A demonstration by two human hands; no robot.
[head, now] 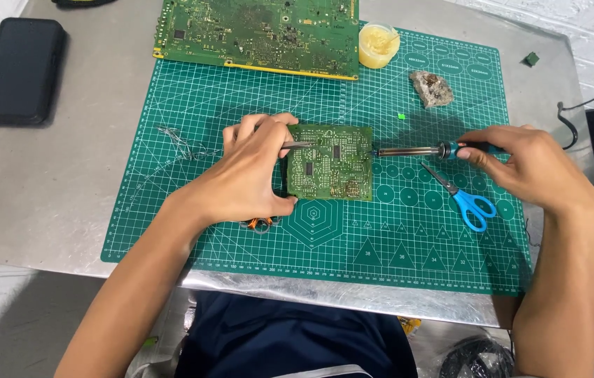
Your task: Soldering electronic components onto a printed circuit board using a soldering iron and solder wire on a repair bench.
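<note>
I note the left hand [251, 175] clenched on tweezers [298, 145] and bracing the small circuit board [330, 162] mid-mat, while the right hand [531, 164] grips the soldering iron [416, 150] (tip at the board's right edge).

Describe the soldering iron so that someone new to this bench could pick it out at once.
Start at the green cutting mat on the metal table. Right of the small circuit board at its centre, the right hand holds the soldering iron. Unlike the blue-handled scissors just below, it is a straight metal rod pointing at the board.
</note>
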